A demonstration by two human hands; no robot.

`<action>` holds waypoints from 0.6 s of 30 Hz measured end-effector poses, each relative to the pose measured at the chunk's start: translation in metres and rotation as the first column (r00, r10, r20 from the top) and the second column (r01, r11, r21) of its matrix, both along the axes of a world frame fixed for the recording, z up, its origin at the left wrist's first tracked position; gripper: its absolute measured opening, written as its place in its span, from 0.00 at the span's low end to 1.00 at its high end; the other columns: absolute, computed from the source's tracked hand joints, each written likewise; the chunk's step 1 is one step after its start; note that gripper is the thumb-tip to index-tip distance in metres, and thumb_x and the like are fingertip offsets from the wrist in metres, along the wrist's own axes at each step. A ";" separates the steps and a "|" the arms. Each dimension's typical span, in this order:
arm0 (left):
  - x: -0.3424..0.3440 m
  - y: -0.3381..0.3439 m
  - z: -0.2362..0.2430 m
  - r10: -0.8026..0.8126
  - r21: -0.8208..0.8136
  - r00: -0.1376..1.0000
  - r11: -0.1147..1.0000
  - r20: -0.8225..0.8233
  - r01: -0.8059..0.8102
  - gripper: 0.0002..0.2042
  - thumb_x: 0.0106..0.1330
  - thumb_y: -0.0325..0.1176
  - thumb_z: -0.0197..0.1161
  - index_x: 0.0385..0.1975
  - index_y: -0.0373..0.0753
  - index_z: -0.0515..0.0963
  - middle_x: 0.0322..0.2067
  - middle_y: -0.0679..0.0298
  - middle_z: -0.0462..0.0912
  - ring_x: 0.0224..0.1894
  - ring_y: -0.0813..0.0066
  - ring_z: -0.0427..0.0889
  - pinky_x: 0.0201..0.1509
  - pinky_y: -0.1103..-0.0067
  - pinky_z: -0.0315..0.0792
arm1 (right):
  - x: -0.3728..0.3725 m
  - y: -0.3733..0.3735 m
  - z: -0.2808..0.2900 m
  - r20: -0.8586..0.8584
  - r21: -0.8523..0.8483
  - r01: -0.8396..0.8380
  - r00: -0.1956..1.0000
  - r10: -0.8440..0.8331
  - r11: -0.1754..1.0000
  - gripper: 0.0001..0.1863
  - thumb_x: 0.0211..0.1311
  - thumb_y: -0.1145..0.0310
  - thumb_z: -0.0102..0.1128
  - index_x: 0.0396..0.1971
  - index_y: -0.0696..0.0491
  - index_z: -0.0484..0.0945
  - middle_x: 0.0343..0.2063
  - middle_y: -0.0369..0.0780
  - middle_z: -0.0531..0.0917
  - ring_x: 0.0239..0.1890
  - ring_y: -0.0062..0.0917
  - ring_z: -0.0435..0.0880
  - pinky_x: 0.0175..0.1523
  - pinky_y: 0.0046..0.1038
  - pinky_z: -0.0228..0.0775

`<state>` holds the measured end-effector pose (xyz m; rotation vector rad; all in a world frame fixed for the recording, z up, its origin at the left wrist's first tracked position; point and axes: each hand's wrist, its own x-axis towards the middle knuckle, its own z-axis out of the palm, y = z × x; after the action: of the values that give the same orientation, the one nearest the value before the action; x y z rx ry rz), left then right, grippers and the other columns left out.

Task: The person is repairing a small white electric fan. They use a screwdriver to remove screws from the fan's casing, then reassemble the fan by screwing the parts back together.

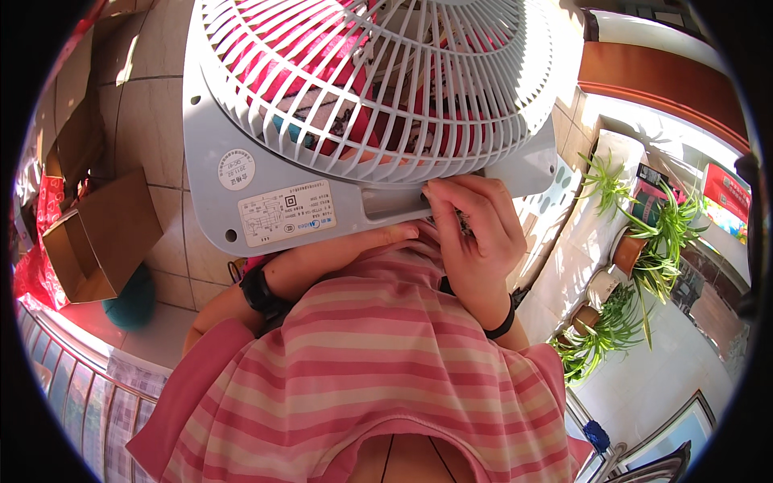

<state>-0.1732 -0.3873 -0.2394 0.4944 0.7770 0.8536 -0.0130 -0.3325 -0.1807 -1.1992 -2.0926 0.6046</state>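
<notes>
A grey-white plastic fan housing (354,201) with a round slatted grille (386,153) is tilted up before me, over my lap. Its flat rim carries a round sticker and a printed label (287,211). My right hand (481,233) is at the lower edge, beside the handle recess (386,203). Thumb and forefinger pinch together around a small dark bit, too small to name. My left hand (390,235) lies against my shirt beneath the lower edge; one digit shows and the other fingers are hidden. Pink and patterned cloth (322,113) shows through the slats.
An open cardboard box (101,233) stands at the left on the tiled floor, with a red bag (40,249) and a teal round object (131,299) beside it. Potted spider plants (664,229) line the right. A metal railing (80,378) runs along the lower left.
</notes>
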 end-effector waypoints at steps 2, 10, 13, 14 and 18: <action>-0.002 0.001 0.002 0.003 0.025 1.000 1.000 -0.024 -0.003 0.20 0.67 0.30 0.62 0.58 0.33 0.71 0.54 0.58 0.77 0.55 0.72 0.76 0.60 0.76 0.70 | 0.001 -0.001 0.000 -0.008 -0.023 0.012 1.000 -0.012 1.000 0.12 0.46 0.84 0.68 0.32 0.57 0.81 0.31 0.40 0.79 0.31 0.32 0.78 0.34 0.28 0.71; -0.003 0.003 0.008 -0.017 -0.003 0.997 1.000 -0.081 0.017 0.20 0.66 0.30 0.62 0.58 0.34 0.72 0.53 0.60 0.78 0.54 0.73 0.75 0.59 0.76 0.70 | 0.005 -0.005 0.003 0.021 0.035 -0.054 0.998 0.053 0.998 0.15 0.46 0.83 0.67 0.38 0.58 0.81 0.33 0.39 0.78 0.32 0.31 0.77 0.35 0.28 0.71; -0.002 0.001 0.007 0.000 -0.053 0.999 0.999 -0.047 -0.002 0.20 0.66 0.29 0.62 0.57 0.34 0.72 0.53 0.61 0.78 0.54 0.74 0.75 0.59 0.76 0.70 | 0.006 -0.004 0.001 0.039 0.039 -0.082 0.996 0.080 0.996 0.16 0.46 0.83 0.66 0.39 0.59 0.81 0.34 0.39 0.77 0.33 0.31 0.77 0.36 0.28 0.71; -0.002 0.001 0.006 -0.005 -0.063 0.999 0.998 -0.046 0.002 0.20 0.66 0.29 0.62 0.57 0.34 0.72 0.53 0.61 0.77 0.54 0.74 0.75 0.59 0.77 0.70 | 0.006 -0.003 0.000 0.048 0.048 -0.102 0.994 0.100 0.994 0.17 0.46 0.84 0.66 0.39 0.59 0.81 0.35 0.39 0.77 0.33 0.32 0.77 0.36 0.28 0.71; 0.000 -0.001 -0.001 0.021 -0.083 1.000 0.996 0.013 -0.020 0.18 0.65 0.29 0.62 0.54 0.34 0.74 0.50 0.62 0.79 0.52 0.74 0.76 0.57 0.77 0.70 | 0.007 -0.001 -0.001 0.035 0.098 -0.140 0.990 0.137 0.985 0.17 0.45 0.84 0.66 0.39 0.60 0.81 0.37 0.40 0.77 0.34 0.33 0.77 0.37 0.27 0.71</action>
<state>-0.1731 -0.3887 -0.2399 0.4075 0.8027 0.8394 -0.0062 -0.3333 -0.1820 -1.0179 -2.2159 0.5409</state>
